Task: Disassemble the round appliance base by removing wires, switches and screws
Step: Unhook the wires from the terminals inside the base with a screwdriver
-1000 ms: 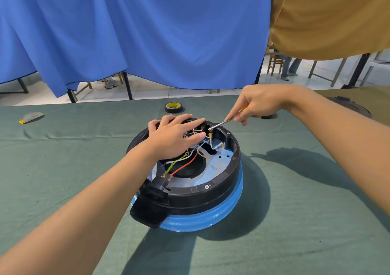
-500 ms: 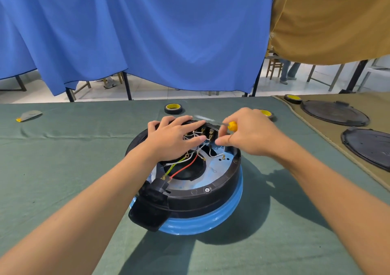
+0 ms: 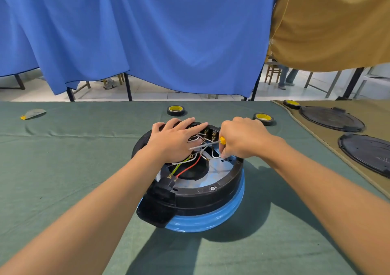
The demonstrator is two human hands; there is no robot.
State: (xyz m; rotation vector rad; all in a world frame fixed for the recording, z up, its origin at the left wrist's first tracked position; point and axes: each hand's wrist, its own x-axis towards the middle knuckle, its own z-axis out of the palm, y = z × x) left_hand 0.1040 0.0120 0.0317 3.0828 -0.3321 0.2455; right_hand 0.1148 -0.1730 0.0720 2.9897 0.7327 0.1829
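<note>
The base (image 3: 211, 192) stands in the middle of the bench (image 3: 63, 169), which is covered with a green cloth. The base is open on top: a black ring sits over a blue lower part, and inside there is a pale metal plate.

The left hand (image 3: 174, 141) lies flat on the far left part of the base. Its fingers are straight and spread and press down, so this grip is open and holds nothing. The right hand (image 3: 242, 137) is above the far right part of the base. Its fingers are curled around the yellow handle of a screwdriver (image 3: 205, 144), so this grip is closed on the tool. The metal shaft points to the left, toward the fingers of the left hand. The right fingertips reach down near the plate; I cannot tell if they also touch a wire.

A red wire (image 3: 188, 168) and a green-yellow wire (image 3: 179, 166) run from the middle to a black connector block (image 3: 160, 203) at the near edge. White wires (image 3: 212, 154) loop near the far side. One screw (image 3: 212, 188) sits in the near rim.

Behind the base lie two tape rolls (image 3: 176, 110), and two black lids (image 3: 331, 118) lie on the right. A blue curtain (image 3: 147, 31) hangs behind.
</note>
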